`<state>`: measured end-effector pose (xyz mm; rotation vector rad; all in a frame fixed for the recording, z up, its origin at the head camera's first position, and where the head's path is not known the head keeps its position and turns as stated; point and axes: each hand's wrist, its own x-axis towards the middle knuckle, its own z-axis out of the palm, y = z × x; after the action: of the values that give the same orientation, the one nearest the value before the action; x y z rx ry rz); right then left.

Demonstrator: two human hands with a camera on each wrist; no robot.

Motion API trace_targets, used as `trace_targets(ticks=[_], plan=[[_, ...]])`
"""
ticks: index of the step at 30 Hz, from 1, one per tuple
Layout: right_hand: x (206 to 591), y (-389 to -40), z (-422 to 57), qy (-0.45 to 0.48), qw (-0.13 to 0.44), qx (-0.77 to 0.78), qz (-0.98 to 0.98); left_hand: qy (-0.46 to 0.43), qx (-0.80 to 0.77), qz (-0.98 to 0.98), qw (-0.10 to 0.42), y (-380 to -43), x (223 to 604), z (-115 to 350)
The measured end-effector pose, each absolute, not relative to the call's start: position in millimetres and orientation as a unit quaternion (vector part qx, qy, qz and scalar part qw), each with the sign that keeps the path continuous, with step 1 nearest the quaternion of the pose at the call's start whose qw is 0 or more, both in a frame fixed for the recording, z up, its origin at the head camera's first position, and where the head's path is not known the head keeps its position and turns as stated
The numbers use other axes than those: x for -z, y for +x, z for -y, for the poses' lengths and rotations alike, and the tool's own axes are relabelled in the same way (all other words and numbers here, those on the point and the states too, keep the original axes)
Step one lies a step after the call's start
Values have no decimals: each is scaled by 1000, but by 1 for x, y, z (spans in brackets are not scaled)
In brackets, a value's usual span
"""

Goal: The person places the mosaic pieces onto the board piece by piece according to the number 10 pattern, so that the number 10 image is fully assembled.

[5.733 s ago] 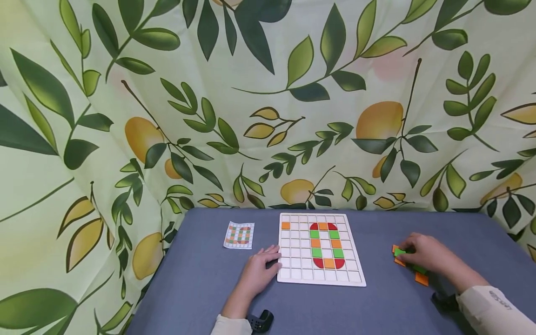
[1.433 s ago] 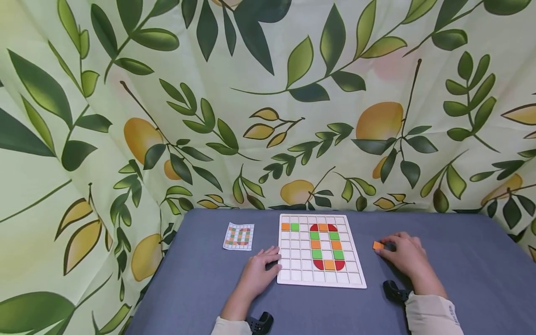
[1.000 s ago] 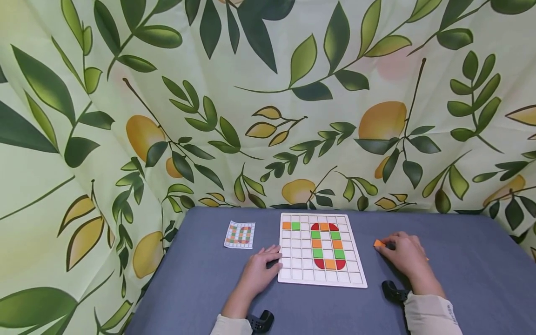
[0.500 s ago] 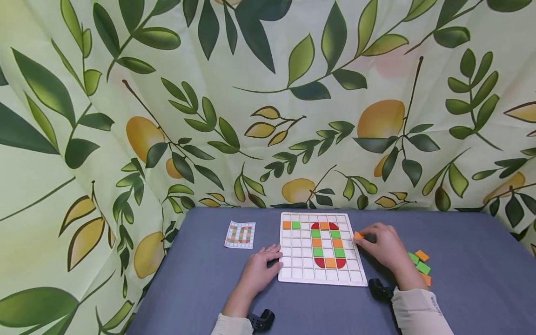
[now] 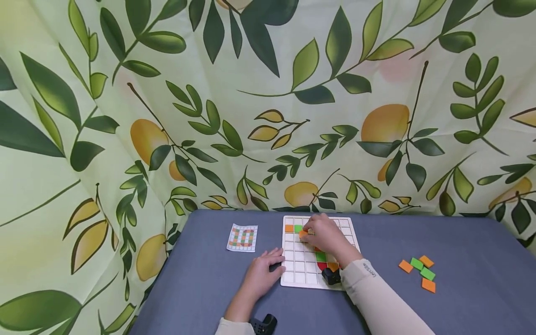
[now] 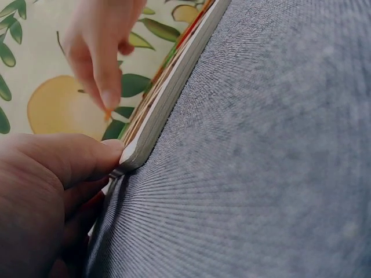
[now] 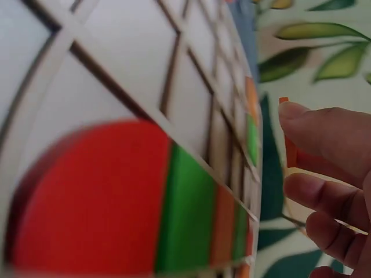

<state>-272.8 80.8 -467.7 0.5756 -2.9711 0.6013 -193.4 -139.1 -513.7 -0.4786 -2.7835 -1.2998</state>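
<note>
My right hand (image 5: 326, 235) pinches a square orange tile (image 7: 291, 153) just over the white grid board (image 5: 299, 278), near its upper left cells. An orange tile (image 5: 289, 228) and a green tile (image 5: 298, 228) sit side by side in that part of the grid. Further right, a loop of red, green and orange tiles is partly covered by my right hand and forearm; a green tile (image 5: 320, 257) of it shows. My left hand (image 5: 263, 271) rests at the board's left edge, its fingers fairly straight and its thumb (image 6: 107, 155) touching the near corner.
Several loose orange and green tiles (image 5: 427, 273) lie on the blue-grey table (image 5: 201, 279) right of the board. A small printed card (image 5: 243, 238) with a coloured grid pattern lies left of it. A leaf-and-fruit patterned cloth (image 5: 234, 139) hangs behind the table.
A green tile has joined the orange one at the board's upper left. My right hand has carried another orange tile leftward from the loose tiles to above the board. My left hand stays put.
</note>
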Motion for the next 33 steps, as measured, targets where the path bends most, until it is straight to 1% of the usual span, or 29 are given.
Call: trace_targets(ticks=[5,10,16,22,28,33], plan=[[479,-278,-72,193,19,-180,964,-161,417,894,16,-190,515,137],[483,-277,-69,173,3,-177,969,-165,419,893,21,-189,517,136],[483,-276,-69,163,4,-195,967,-174,421,890,25,-189,517,136],[483,-276,-71,156,-1,-206,966,-166,420,892,11,-190,515,134],[478,-277,-82,152,-3,-214,965,-165,417,894,12,-192,515,132],[467,-270,-104,148,4,-246,958,-169,420,892,17,-193,515,132]])
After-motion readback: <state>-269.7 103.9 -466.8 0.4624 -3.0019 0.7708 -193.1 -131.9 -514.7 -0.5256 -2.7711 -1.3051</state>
